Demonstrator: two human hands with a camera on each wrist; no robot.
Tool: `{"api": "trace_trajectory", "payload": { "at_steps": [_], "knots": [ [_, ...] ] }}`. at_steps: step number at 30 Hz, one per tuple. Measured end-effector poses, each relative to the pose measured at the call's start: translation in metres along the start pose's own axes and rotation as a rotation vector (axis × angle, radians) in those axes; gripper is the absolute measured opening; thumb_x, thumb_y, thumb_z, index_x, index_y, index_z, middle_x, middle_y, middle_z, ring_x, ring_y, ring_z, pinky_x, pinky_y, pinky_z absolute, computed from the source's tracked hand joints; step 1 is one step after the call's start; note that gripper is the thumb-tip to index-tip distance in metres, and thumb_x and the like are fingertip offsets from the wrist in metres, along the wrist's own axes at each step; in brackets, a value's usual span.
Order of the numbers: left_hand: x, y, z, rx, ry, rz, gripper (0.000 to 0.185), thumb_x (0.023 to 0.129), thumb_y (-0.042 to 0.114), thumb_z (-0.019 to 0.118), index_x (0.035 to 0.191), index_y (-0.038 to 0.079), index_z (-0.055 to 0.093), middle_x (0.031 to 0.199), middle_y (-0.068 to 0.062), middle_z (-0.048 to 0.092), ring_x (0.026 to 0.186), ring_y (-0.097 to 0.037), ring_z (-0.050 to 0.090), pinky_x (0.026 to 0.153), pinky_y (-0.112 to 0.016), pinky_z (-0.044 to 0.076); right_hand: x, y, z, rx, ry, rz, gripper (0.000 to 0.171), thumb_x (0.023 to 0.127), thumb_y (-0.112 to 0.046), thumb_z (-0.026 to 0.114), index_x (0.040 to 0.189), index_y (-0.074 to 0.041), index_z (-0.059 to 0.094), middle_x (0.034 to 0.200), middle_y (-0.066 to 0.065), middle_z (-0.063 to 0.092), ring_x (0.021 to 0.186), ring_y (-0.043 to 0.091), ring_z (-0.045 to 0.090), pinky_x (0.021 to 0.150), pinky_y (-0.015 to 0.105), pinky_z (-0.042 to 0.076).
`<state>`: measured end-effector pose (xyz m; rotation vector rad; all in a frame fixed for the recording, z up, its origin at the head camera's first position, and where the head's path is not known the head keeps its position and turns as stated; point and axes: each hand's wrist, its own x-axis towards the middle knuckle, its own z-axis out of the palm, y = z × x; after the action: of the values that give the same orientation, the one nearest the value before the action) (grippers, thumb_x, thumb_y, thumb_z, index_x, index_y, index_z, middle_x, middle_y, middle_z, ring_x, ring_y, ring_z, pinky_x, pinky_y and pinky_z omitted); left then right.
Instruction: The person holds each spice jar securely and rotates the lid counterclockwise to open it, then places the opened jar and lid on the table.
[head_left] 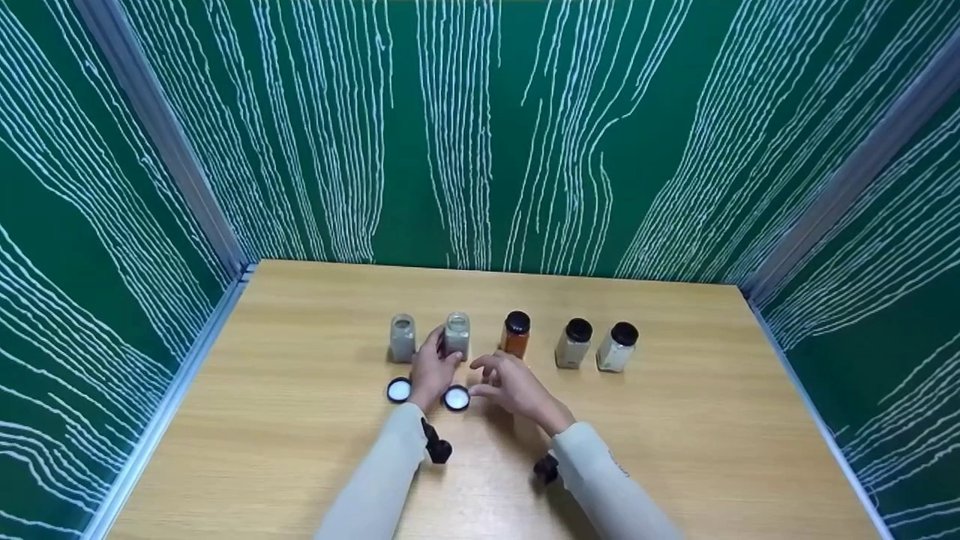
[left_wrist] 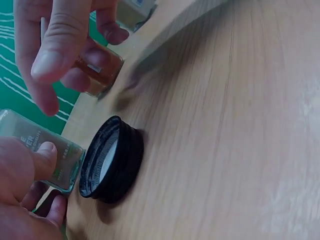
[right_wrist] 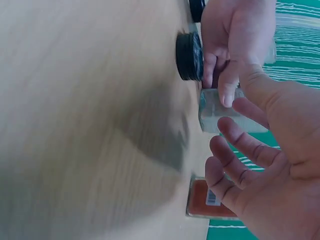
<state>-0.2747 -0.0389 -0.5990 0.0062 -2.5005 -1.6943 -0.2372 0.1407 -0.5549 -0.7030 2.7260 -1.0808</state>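
My left hand grips the lower part of an uncapped glass spice jar filled with grey powder, which stands upright. In the left wrist view the thumb lies across the printed side of this jar. A black screw lid, white inside and facing up, lies on the table just in front of the jar. My right hand hovers to the right of that lid, with nothing in it. Its fingers are spread and slightly bent in the right wrist view, where the right hand shows its palm.
Left of the held jar stands another uncapped jar, with its black lid in front. To the right are a black-capped jar of orange-red spice and two capped pale jars. Green patterned panels enclose the wooden table.
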Motion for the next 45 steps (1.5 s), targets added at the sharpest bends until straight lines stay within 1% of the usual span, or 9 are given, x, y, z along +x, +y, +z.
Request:
{"api": "trace_trajectory", "payload": {
  "at_steps": [5,11,14,19,22,28,34,38,45],
  "knots": [
    [-0.002,0.004,-0.002,0.005,0.013,-0.001,0.062,0.091,0.000,0.072,0.149,0.001,0.049,0.145,-0.020,0.057,0.129,-0.033,0.059,0.107,-0.041,0.047,0.000,0.001,-0.007,0.009,-0.007,0.063,0.040,0.095,-0.027,0.075,0.129,-0.007,0.068,0.112,0.012,0.064,0.090,0.020,0.060,0.076,0.036,0.054],
    [-0.006,0.009,-0.003,0.010,0.035,-0.003,0.062,0.090,0.002,0.074,0.147,0.003,0.051,0.143,-0.020,0.058,0.128,-0.033,0.060,0.106,-0.040,0.047,-0.003,0.004,-0.014,0.005,0.013,0.069,0.038,0.097,-0.026,0.073,0.128,-0.005,0.068,0.114,0.012,0.064,0.092,0.022,0.061,0.081,0.041,0.055],
    [-0.009,0.012,-0.004,-0.004,0.058,0.011,0.061,0.088,0.002,0.076,0.145,0.000,0.052,0.139,-0.023,0.061,0.126,-0.035,0.061,0.105,-0.041,0.049,-0.006,0.006,-0.019,-0.006,0.032,0.067,0.037,0.097,-0.026,0.072,0.127,-0.005,0.068,0.113,0.013,0.065,0.092,0.022,0.061,0.081,0.042,0.055],
    [-0.015,0.016,-0.008,-0.054,0.069,-0.028,0.062,0.089,0.005,0.078,0.144,-0.001,0.051,0.138,-0.027,0.060,0.126,-0.038,0.061,0.104,-0.045,0.050,-0.011,0.010,-0.028,0.015,0.049,0.088,0.036,0.099,-0.026,0.069,0.128,-0.005,0.068,0.117,0.014,0.065,0.097,0.023,0.061,0.085,0.042,0.055],
    [-0.017,0.020,-0.010,-0.043,0.090,-0.045,0.061,0.089,0.009,0.079,0.144,0.001,0.053,0.137,-0.027,0.061,0.123,-0.038,0.062,0.102,-0.046,0.051,-0.014,0.012,-0.034,0.039,0.063,0.101,0.035,0.099,-0.025,0.069,0.128,-0.006,0.069,0.120,0.010,0.066,0.100,0.022,0.061,0.087,0.041,0.054],
    [-0.023,0.029,-0.012,-0.030,0.183,-0.012,0.052,0.088,0.012,0.081,0.135,0.001,0.060,0.125,-0.022,0.067,0.106,-0.033,0.069,0.092,-0.047,0.055,-0.019,0.017,-0.044,0.031,0.107,0.115,0.029,0.098,-0.023,0.070,0.123,-0.010,0.072,0.120,0.007,0.067,0.095,0.020,0.060,0.081,0.039,0.053],
    [-0.031,0.034,-0.009,-0.018,0.281,0.051,0.041,0.087,0.014,0.083,0.123,0.003,0.066,0.104,-0.010,0.072,0.092,-0.022,0.070,0.081,-0.038,0.057,-0.026,0.023,-0.052,0.016,0.167,0.125,0.026,0.098,-0.020,0.071,0.123,-0.011,0.072,0.110,0.004,0.068,0.092,0.020,0.061,0.080,0.038,0.053],
    [-0.036,0.037,-0.007,-0.020,0.305,0.090,0.035,0.087,0.012,0.082,0.118,0.004,0.068,0.096,-0.007,0.071,0.088,-0.021,0.069,0.076,-0.036,0.057,-0.031,0.025,-0.056,0.011,0.210,0.108,0.026,0.097,-0.019,0.072,0.122,-0.010,0.073,0.103,0.002,0.066,0.091,0.020,0.063,0.079,0.039,0.055],
    [-0.042,0.041,-0.003,-0.049,0.301,0.129,0.029,0.088,0.011,0.081,0.115,0.006,0.070,0.093,-0.003,0.070,0.085,-0.017,0.068,0.071,-0.031,0.057,-0.037,0.033,-0.061,-0.016,0.300,0.062,0.025,0.096,-0.017,0.073,0.119,-0.006,0.073,0.097,0.003,0.068,0.083,0.017,0.064,0.076,0.038,0.055]
  ]
}}
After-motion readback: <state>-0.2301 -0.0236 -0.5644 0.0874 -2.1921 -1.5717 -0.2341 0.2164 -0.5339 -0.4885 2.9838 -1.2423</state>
